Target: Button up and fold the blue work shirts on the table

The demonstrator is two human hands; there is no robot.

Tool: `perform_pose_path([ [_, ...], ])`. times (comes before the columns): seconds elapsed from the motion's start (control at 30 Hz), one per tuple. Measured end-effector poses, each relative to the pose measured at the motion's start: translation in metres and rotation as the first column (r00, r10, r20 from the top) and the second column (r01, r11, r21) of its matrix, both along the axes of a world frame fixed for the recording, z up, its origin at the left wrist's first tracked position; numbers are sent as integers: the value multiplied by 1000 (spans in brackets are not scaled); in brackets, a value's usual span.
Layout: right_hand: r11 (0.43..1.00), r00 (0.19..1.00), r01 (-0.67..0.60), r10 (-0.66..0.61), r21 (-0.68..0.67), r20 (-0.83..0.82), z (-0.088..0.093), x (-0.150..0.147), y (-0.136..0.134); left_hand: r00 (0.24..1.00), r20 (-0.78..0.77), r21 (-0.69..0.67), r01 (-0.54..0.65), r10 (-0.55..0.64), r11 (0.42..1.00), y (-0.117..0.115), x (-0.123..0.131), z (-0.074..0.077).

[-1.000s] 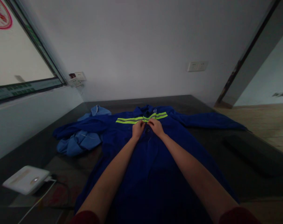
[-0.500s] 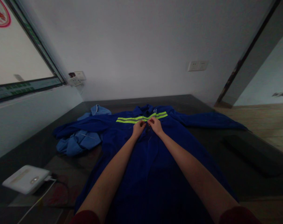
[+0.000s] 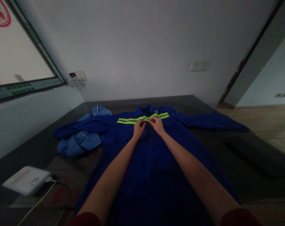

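Observation:
A dark blue work jacket (image 3: 170, 150) with a yellow-green reflective stripe (image 3: 127, 121) across its chest lies spread out, collar away from me and sleeves out to both sides. Both hands meet at its front opening, just below the stripe. My left hand (image 3: 139, 128) pinches the left front edge. Close beside it, my right hand (image 3: 156, 125) pinches the right front edge between thumb and fingers. The exact bit of cloth or fastener between the fingertips is too small to make out.
A lighter blue garment (image 3: 80, 144) lies crumpled under the jacket's left sleeve. At the lower left sits a white box-shaped device (image 3: 27, 180) with a cable. A dark flat object (image 3: 255, 157) lies on the dark table (image 3: 203, 105) at right. Wall sockets (image 3: 200, 66) are behind.
The hands have barely moved and keep their pinch at the front opening. The stripe's two halves at the opening now show more clearly between the hands.

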State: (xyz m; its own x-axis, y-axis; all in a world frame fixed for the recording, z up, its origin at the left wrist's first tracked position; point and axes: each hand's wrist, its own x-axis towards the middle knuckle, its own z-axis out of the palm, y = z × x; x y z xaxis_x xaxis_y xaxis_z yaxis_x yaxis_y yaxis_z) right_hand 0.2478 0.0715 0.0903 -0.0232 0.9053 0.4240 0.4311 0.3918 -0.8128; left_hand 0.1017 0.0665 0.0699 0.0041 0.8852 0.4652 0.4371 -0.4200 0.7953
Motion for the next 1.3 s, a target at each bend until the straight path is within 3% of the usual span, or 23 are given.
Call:
perform_pose_path([
  [0.43,997,982,31,-43,68,182,1,0,3,999,44,-39,4,-2,999,2,-2,-1],
  [0.77,975,942,144,-187,168,279,7,11,1,998,57,4,12,-12,1000,4,-1,-2],
  [0.9,965,891,174,-240,199,386,3,18,1,1000,-22,17,9,-9,1000,4,-1,0],
  [1.03,974,826,143,-214,175,521,-6,17,-3,985,-174,-36,0,-6,999,1,1,-1],
  [1.3,965,712,237,-253,116,655,-15,21,-6,871,-491,-145,-52,-26,988,0,3,-8],
])
